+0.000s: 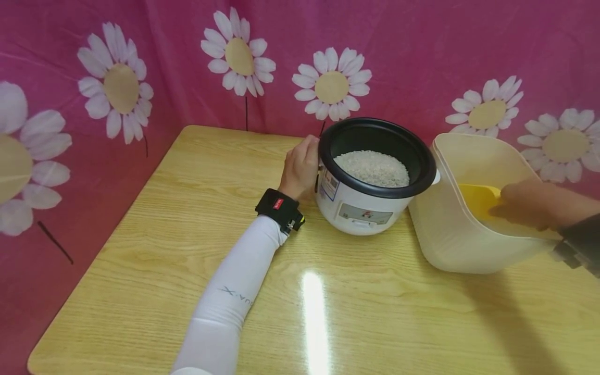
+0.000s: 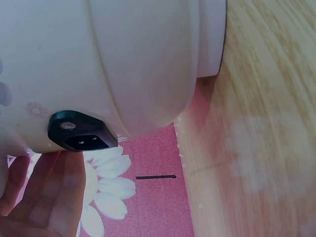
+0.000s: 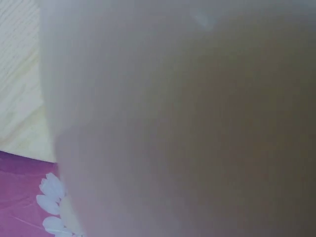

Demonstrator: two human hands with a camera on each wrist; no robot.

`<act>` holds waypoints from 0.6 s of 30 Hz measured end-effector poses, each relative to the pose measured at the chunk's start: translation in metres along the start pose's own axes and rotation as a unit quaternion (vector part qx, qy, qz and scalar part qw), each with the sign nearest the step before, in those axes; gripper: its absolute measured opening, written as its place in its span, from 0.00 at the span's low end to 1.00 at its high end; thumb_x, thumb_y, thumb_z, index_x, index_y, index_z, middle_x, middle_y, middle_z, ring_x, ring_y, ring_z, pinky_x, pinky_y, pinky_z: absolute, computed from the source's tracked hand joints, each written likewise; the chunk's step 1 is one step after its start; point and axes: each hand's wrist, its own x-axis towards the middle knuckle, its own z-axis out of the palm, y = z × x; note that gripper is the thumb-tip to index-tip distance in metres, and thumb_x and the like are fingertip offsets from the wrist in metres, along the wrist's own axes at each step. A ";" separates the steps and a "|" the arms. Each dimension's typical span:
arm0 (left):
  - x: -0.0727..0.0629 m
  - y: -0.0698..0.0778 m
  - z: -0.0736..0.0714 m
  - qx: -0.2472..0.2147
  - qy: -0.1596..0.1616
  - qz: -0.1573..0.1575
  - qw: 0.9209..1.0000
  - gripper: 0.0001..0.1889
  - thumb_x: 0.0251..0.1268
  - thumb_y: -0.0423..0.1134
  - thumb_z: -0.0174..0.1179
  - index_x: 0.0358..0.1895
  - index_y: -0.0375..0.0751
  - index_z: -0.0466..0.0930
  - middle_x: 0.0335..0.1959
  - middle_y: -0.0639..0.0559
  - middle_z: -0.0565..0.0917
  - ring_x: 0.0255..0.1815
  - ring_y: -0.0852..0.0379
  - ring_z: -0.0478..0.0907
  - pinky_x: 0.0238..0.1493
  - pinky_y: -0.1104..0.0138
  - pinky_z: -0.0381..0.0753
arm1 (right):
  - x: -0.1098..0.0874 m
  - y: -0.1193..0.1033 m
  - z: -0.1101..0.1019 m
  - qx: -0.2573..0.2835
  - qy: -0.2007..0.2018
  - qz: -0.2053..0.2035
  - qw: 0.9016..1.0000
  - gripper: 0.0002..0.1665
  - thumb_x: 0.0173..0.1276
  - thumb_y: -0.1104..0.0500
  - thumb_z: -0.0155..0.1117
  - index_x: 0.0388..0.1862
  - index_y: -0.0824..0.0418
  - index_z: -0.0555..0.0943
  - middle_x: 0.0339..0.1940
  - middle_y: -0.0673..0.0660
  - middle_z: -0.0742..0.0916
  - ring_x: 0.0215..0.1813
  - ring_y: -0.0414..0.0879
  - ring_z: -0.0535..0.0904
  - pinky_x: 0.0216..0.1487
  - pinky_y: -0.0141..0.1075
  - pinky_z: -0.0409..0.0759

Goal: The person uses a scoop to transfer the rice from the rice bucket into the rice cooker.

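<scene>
A white rice cooker (image 1: pixel 361 211) with a black inner rim stands on the table, and white rice (image 1: pixel 372 167) lies in it. My left hand (image 1: pixel 300 166) holds the cooker's left side; in the left wrist view its fingers (image 2: pixel 64 185) meet the body beside a black power socket (image 2: pixel 84 133), tips hidden. To the cooker's right is a tall cream plastic bin (image 1: pixel 445 229). My right hand (image 1: pixel 534 203), blurred, grips a yellow scoop (image 1: pixel 479 198) inside the bin's opening. The bin's contents are mostly hidden. A blurred pale surface fills most of the right wrist view.
The wooden table (image 1: pixel 225 203) carries both vessels side by side, close together near its back edge. A pink cloth with white daisies (image 1: pixel 398 62) hangs behind and to the left. A bright light reflection lies on the table's front part.
</scene>
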 end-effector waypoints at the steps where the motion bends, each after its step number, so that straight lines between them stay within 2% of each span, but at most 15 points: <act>1: 0.000 0.000 0.000 0.001 0.000 0.001 1.000 0.23 0.80 0.48 0.35 0.46 0.40 0.80 0.36 0.42 0.82 0.43 0.47 0.78 0.45 0.60 0.73 | 0.001 0.000 0.002 -0.003 0.004 -0.008 1.000 0.14 0.72 0.54 0.62 0.32 0.64 0.78 0.19 0.53 0.75 0.18 0.47 0.70 0.22 0.39 0.73; 5: 0.001 0.000 0.001 0.001 0.002 0.003 1.000 0.23 0.80 0.48 0.35 0.46 0.40 0.80 0.36 0.43 0.82 0.42 0.47 0.79 0.45 0.60 0.73 | 0.004 -0.002 0.006 -0.045 0.033 -0.052 0.997 0.16 0.72 0.56 0.62 0.24 0.60 0.78 0.15 0.50 0.75 0.16 0.45 0.70 0.21 0.36 0.71; 9: 0.001 0.001 0.001 0.000 0.004 0.000 1.000 0.23 0.80 0.48 0.35 0.45 0.40 0.80 0.36 0.43 0.81 0.42 0.48 0.78 0.44 0.61 0.73 | 0.007 -0.006 0.006 -0.098 0.065 -0.092 0.989 0.15 0.71 0.56 0.64 0.23 0.58 0.79 0.15 0.49 0.75 0.19 0.44 0.69 0.26 0.34 0.68; 15: 0.000 0.001 0.001 -0.005 0.001 -0.002 1.000 0.23 0.80 0.48 0.35 0.46 0.39 0.80 0.36 0.42 0.81 0.42 0.48 0.78 0.44 0.62 0.73 | 0.010 -0.006 0.010 -0.112 0.102 -0.116 0.982 0.13 0.68 0.56 0.68 0.24 0.56 0.78 0.15 0.48 0.74 0.20 0.43 0.67 0.27 0.34 0.66; 18: 0.000 0.001 0.001 -0.006 -0.001 -0.003 1.000 0.23 0.81 0.48 0.34 0.46 0.39 0.79 0.36 0.43 0.81 0.42 0.48 0.78 0.44 0.62 0.73 | 0.013 -0.004 0.013 -0.109 0.107 -0.116 0.981 0.13 0.69 0.55 0.67 0.24 0.56 0.78 0.15 0.48 0.75 0.21 0.44 0.68 0.29 0.36 0.67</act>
